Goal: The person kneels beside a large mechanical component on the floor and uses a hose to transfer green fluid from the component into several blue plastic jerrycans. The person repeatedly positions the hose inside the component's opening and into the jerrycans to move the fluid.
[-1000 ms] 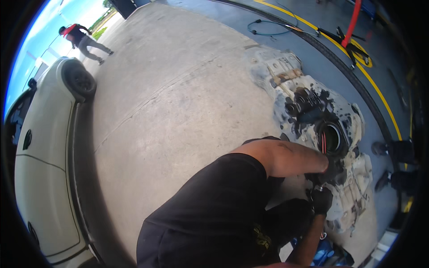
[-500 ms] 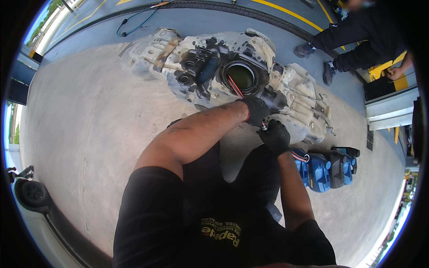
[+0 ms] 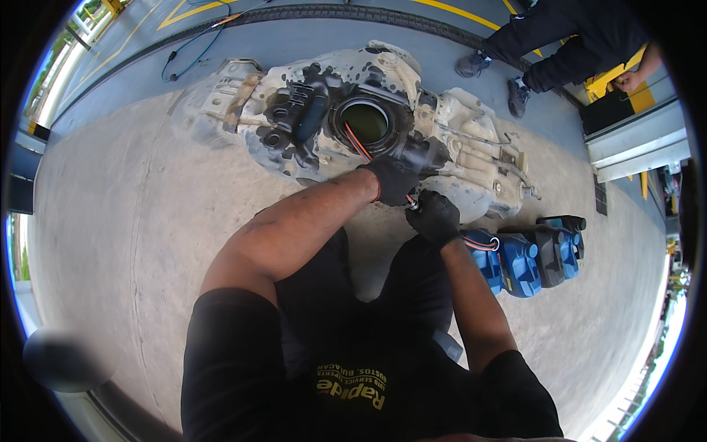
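A dirty, grey-white vehicle fuel tank (image 3: 468, 132) with black patches lies on the floor in front of me. Its round port (image 3: 366, 122) is uncovered, with dull greenish liquid visible inside. From that port a striped red, white and dark hose (image 3: 358, 145) runs toward me. My left hand (image 3: 394, 180), in a black glove, is closed round it at the tank's near edge. Just to the right, my right hand (image 3: 436, 218), also black-gloved, grips the hose by a small metal piece (image 3: 413, 204). Fingers of both hands are partly hidden.
Blue jugs (image 3: 521, 269) and dark jugs (image 3: 549, 254) stand by my right forearm, a striped hose loop (image 3: 482, 244) on them. Another person's legs (image 3: 549, 55) are at the far right, near a lift post (image 3: 641, 158). A thin cable (image 3: 193, 62) lies beyond the tank.
The whole view has shifted, so the tank, jugs and hands sit further left and slightly higher or lower in the picture. Both hands keep nearly the same grip on the hose.
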Tool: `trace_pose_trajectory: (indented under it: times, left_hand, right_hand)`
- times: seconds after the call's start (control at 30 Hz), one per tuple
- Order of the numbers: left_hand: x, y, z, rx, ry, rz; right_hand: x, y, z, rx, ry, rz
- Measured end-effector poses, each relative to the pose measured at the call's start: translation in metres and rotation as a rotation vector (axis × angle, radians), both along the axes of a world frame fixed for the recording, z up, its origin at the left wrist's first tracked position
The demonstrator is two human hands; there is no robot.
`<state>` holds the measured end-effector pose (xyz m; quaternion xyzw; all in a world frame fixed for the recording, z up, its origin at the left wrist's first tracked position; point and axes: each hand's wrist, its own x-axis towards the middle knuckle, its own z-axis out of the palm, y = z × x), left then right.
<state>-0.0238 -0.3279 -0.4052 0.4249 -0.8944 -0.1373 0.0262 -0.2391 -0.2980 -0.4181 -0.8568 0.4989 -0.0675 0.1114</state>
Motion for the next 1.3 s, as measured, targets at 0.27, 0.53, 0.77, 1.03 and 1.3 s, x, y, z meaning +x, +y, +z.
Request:
trace_pose_trajectory:
  times: [0.27, 0.53, 0.77, 1.03, 1.3]
  left_hand:
    - [-0.009, 0.006, 0.011, 0.144, -0.026, 0.002]
    - [-0.010, 0.003, 0.019, 0.192, -0.115, -0.011]
    - [-0.011, 0.002, 0.017, 0.179, -0.075, 0.008]
    - [-0.010, 0.002, 0.020, 0.225, -0.153, 0.002]
    - [-0.011, 0.001, 0.044, 0.224, -0.080, 0.003]
  right_hand:
    - [-0.003, 0.004, 0.005, 0.069, 0.008, -0.038]
    - [-0.003, 0.007, -0.001, 0.101, -0.004, -0.012]
    - [-0.004, 0.003, -0.002, 0.043, -0.010, -0.012]
    - [0.001, 0.004, -0.003, 0.103, -0.040, -0.034]
    - [-0.013, 0.002, -0.017, -0.077, -0.182, 0.016]
